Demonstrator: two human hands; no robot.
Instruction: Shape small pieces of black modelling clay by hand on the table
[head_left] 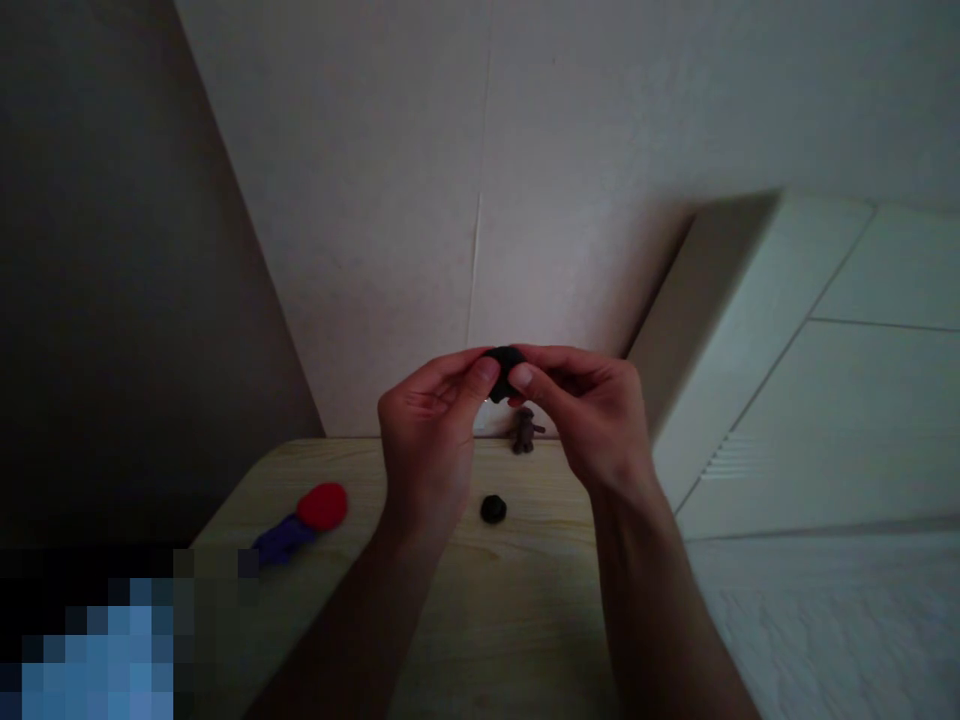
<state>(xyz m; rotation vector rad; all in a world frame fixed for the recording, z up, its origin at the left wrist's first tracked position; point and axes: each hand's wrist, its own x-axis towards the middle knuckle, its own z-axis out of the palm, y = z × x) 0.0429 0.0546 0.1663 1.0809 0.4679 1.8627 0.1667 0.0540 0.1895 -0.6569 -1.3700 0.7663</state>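
Between both hands, raised above the table, is a small flattened black lump that looks like modelling clay. My left hand pinches its left side with thumb and fingers. On the other side, the thumb and fingers of my right hand grip it too. A second, rounder black lump lies on the table below the hands. Behind my right hand stands a small brown figure with an arm out to the side. Part of the held lump is covered by the thumbs.
The wood-grain table meets a pale wall. A red flat piece and a purple piece lie at its left. White furniture stands at the right, beside a pale quilted surface. The lower left corner is pixelated.
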